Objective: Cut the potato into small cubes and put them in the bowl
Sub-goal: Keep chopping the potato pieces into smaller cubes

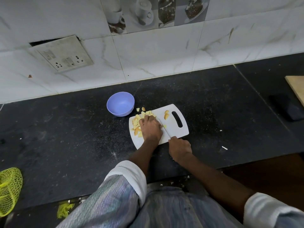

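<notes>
On the cutting board [174, 127], right hand [180, 148] grips knife [164, 127].

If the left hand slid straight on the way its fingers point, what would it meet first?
Probably the potato cubes piled just past the left hand's fingertips on the board; beyond them, the bowl, though depth is unclear.

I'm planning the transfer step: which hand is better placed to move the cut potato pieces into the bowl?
Left. The left hand already rests on the potato pieces at the cutting board's end nearest the empty bowl. The right hand grips the knife on the far side.
</notes>
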